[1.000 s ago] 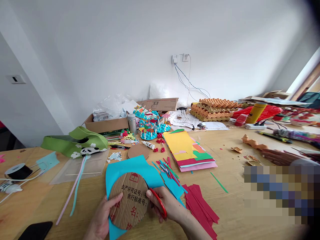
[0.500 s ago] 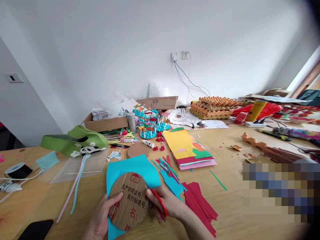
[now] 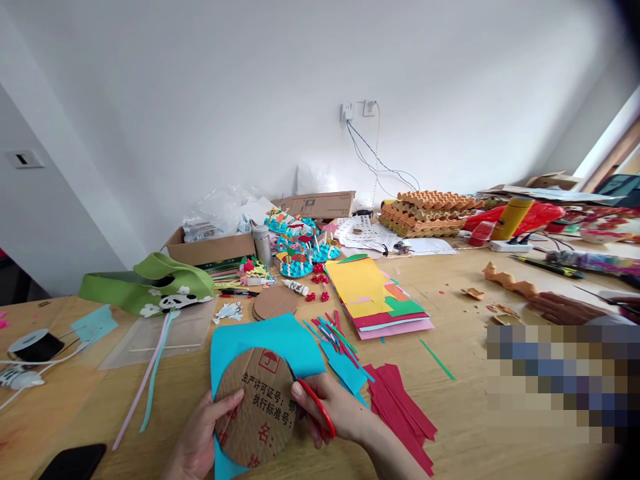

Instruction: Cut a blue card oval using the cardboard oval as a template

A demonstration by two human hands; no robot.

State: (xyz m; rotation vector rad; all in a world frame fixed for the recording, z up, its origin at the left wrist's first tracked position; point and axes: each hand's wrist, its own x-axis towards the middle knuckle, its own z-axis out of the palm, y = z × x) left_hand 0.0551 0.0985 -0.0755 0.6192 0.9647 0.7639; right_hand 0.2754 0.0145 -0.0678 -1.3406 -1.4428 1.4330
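My left hand [image 3: 205, 423] grips a brown cardboard disc [image 3: 260, 413] together with a sheet of blue paper [image 3: 245, 337] behind it, thumb on the disc's face. Red printing and black characters mark the cardboard. Red-handled scissors [image 3: 320, 410] are in my right hand [image 3: 335, 407], at the disc's right edge. Their blades are mostly hidden behind the cardboard and my fingers. The blue sheet is cut through along the right side of the disc. Just right of it lie thin coloured paper strips [image 3: 340, 340] and a fan of dark red paper strips [image 3: 400, 413].
A stack of coloured paper [image 3: 363, 280] lies ahead, beside a glue bottle [image 3: 296, 287] and another cardboard disc [image 3: 274, 303]. A green panda bag [image 3: 150, 287] and a phone [image 3: 73, 462] are on the left. Egg trays [image 3: 427, 213] stand behind; a co-worker's hand [image 3: 560, 310] rests at right.
The disc and blue sheet have tilted and shifted slightly left in my left hand. The blue flap on the right stands a little farther out, and more of the scissor blade shows.
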